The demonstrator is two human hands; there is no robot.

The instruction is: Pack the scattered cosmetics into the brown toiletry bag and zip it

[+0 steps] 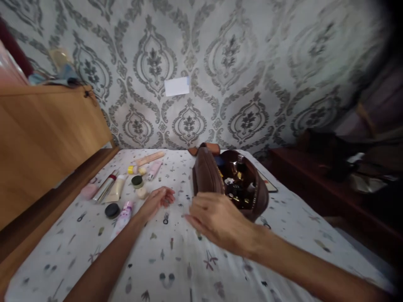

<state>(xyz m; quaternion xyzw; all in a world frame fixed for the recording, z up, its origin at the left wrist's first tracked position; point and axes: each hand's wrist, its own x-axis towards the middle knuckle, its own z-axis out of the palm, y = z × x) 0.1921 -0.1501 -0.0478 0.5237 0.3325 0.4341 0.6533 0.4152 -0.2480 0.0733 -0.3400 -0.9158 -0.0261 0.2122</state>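
Observation:
A brown bag [208, 170] stands unzipped at the centre right, with dark and gold items inside. My right hand [217, 218] is in front of its left side, fingers curled; whether it grips anything is hidden. My left hand [159, 201] hovers over the cloth beside the cosmetics, fingers apart and bent, with nothing visible in it. Near it lie a cream round pot [141, 193], a dark-lidded jar [137, 181] and a pink-white tube [124, 216]. Farther left are a black round lid [112, 210], a beige tube [116, 188] and a silver-and-red tube [105, 188].
A patterned white cloth [176, 268] covers the surface. Behind it is a wallpapered wall with a white card [176, 86]. A wooden panel [47, 134] stands at the left, a dark red ledge [299, 180] at the right. A flat item [269, 184] lies behind the bag.

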